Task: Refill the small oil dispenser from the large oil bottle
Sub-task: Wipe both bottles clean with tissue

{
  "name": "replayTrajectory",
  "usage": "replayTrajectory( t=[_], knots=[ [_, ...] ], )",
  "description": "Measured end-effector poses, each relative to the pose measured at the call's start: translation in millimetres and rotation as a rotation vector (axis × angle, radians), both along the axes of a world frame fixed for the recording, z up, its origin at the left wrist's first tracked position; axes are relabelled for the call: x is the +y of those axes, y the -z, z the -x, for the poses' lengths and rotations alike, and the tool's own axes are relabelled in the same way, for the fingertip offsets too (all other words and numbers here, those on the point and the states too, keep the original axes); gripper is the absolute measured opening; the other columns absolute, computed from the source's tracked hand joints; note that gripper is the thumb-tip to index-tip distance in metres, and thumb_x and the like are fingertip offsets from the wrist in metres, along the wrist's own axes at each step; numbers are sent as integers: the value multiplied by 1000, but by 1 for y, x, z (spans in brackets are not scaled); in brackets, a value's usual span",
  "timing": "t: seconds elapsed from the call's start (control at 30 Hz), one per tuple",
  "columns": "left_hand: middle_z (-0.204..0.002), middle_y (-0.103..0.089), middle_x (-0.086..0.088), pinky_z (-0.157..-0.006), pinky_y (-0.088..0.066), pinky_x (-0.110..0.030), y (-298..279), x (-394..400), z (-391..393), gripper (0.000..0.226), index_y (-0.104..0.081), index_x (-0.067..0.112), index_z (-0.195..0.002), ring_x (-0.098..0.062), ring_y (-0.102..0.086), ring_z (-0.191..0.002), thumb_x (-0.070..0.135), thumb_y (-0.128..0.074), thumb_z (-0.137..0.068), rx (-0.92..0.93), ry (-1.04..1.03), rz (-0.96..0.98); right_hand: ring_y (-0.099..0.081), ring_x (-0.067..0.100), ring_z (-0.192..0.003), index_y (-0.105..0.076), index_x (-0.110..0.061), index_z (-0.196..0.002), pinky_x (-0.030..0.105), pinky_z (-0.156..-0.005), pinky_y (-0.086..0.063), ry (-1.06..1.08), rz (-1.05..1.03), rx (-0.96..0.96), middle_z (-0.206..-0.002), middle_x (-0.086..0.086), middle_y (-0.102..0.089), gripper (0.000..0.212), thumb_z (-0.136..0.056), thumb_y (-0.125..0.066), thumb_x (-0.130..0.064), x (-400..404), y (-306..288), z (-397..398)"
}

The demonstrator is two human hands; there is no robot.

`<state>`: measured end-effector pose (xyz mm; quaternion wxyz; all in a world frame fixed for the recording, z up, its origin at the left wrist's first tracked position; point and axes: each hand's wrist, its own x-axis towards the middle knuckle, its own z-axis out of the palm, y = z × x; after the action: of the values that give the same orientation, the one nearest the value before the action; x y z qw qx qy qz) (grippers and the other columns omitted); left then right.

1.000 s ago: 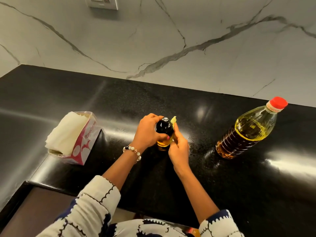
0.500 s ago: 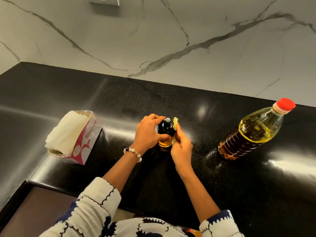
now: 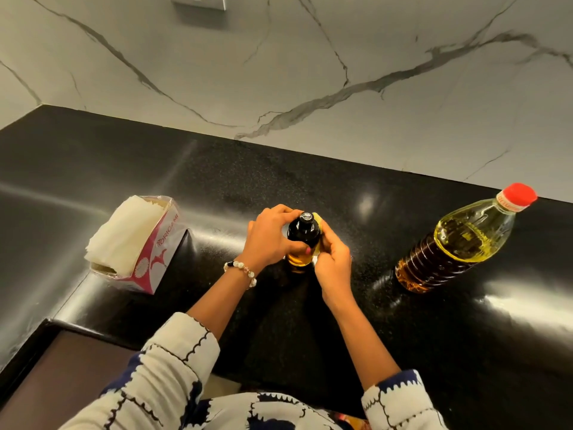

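Note:
The small oil dispenser (image 3: 303, 232) stands upright on the black counter (image 3: 403, 336), with a dark top and a little amber oil at its base. My left hand (image 3: 269, 238) grips its left side, thumb across the front. My right hand (image 3: 333, 259) holds its right side, fingers curled against the yellow label. The large oil bottle (image 3: 459, 243) stands to the right, apart from both hands. It holds yellow oil and its red cap (image 3: 519, 193) is on.
A pink and white tissue box (image 3: 145, 252) with white tissues sits at the left. A marble wall (image 3: 310, 72) with a socket (image 3: 200, 2) rises behind the counter. The counter's front edge steps down at the lower left.
Both hands have stayed on the dispenser, and my left fingers have shifted slightly round its neck. The large bottle has not moved; the view has tilted a little.

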<state>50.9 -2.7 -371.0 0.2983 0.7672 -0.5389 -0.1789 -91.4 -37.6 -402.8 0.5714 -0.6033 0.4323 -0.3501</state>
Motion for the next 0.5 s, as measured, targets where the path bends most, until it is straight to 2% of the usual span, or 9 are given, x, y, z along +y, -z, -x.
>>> replayTrajectory(
  t=[0.07,0.13,0.23,0.33,0.43,0.5],
  knots=[
    [-115,-57,12,-93,-44,-47,1,0,0,75,-59,28,-129,-15,-49,-108,47,-83,-61,-7,-2,-2,-59,16,-119,-58,-22,-131,47,-102,-47,-34,-98,-61,-123,0,-66,74,-68,-41,12,-9,6,-1],
    [-116,-57,13,-93,-44,-46,2,1,1,76,-57,27,-131,-14,-50,-108,48,-83,-62,-13,-7,-7,-62,21,-116,-61,-21,-127,51,-100,-47,-57,-177,-84,-119,3,-69,70,-68,-41,10,-8,14,-1],
    [-114,-57,13,-91,-46,-43,3,2,2,75,-59,26,-130,-13,-52,-105,45,-84,-62,6,-12,10,-60,16,-117,-59,-22,-129,48,-106,-43,-33,-257,-76,-120,0,-68,72,-73,-35,17,5,27,1],
    [-109,-57,13,-88,-48,-30,3,3,4,73,-61,21,-128,-12,-57,-99,36,-88,-61,70,-8,42,-60,9,-115,-56,-19,-131,42,-109,-41,21,-282,-74,-119,-3,-67,70,-80,-31,21,20,27,-1],
    [-111,-59,7,-87,-48,-25,1,2,5,72,-61,18,-127,-12,-59,-96,30,-89,-62,89,-1,59,-62,11,-112,-52,-21,-136,42,-105,-45,46,-220,-78,-115,-3,-69,64,-82,-36,10,27,18,-5],
    [-113,-60,4,-86,-50,-27,0,3,6,71,-60,19,-128,-13,-59,-96,29,-88,-63,84,1,63,-63,14,-109,-45,-32,-141,42,-99,-49,50,-146,-37,-111,-5,-70,70,-79,-39,1,25,15,-8]
  ],
)
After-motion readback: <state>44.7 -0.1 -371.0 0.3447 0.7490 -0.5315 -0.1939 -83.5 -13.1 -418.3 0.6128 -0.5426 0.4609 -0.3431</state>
